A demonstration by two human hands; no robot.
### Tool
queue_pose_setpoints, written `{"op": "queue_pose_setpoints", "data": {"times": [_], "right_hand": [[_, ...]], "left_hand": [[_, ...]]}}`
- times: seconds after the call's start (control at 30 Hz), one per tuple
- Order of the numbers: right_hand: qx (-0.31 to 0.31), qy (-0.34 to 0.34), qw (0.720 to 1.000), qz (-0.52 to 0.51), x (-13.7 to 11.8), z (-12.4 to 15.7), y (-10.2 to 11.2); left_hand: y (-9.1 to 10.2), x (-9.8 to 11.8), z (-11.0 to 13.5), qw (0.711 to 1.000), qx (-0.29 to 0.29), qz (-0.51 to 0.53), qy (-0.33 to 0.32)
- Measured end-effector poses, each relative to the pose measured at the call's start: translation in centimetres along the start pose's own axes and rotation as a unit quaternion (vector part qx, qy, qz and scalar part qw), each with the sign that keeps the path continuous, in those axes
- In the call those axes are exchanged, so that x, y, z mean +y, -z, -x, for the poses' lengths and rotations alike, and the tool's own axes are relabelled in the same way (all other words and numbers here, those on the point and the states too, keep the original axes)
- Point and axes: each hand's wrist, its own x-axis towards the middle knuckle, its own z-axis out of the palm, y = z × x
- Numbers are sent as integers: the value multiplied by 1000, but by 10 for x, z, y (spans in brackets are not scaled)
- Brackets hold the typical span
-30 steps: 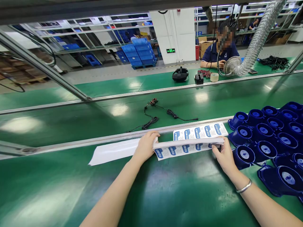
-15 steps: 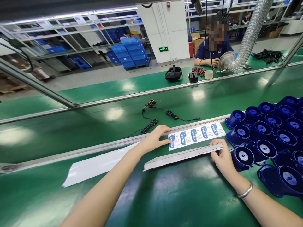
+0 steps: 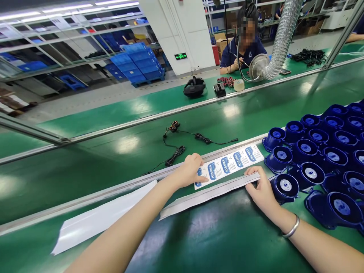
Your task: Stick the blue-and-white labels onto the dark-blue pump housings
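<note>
A white label sheet (image 3: 231, 165) printed with several blue labels lies on the green work surface against the metal rail. At its left end is my left hand (image 3: 191, 171), fingers bent around that end and thumb lying over the print. My right hand (image 3: 261, 186), a metal bangle on its wrist, pinches the right end of a long folded white strip (image 3: 209, 195) between thumb and fingers. That strip runs along the near side of the label sheet. A blank white sheet (image 3: 105, 218) lies left, partly hidden behind my left forearm.
Rows of dark blue round housings (image 3: 309, 172) stand on the right, close to my right hand. Black cables (image 3: 176, 151) lie beyond the metal rail (image 3: 113, 200). Across the bench a person (image 3: 243, 51) sits near a flexible silver duct (image 3: 281, 41).
My left hand's fingers have bent in from stretched out, and its thumb reaches further over the label sheet. My right hand keeps its hold on the strip. The camera view has shifted.
</note>
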Motion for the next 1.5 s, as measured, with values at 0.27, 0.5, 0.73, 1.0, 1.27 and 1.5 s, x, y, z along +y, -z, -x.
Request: {"op": "queue_pose_setpoints", "data": {"times": [0.27, 0.5, 0.73, 1.0, 1.27, 1.5], "right_hand": [[0, -4, 1000, -1, -2, -1, 0], [-7, -3, 1000, -4, -3, -1, 1], [-5, -1, 1000, -2, -3, -2, 1], [-9, 0, 1000, 4, -2, -2, 2], [-7, 1, 1000, 4, 1, -3, 2], [-10, 14, 1000, 5, 5, -4, 4]], "left_hand": [[0, 22, 8, 996, -35, -50, 61], [-2, 35, 12, 992, -56, -64, 97], [11, 33, 16, 996, -58, -43, 52], [17, 30, 41, 999, 8, 36, 23], [46, -10, 93, 981, 128, 77, 126], [17, 1, 69, 991, 18, 124, 47]]}}
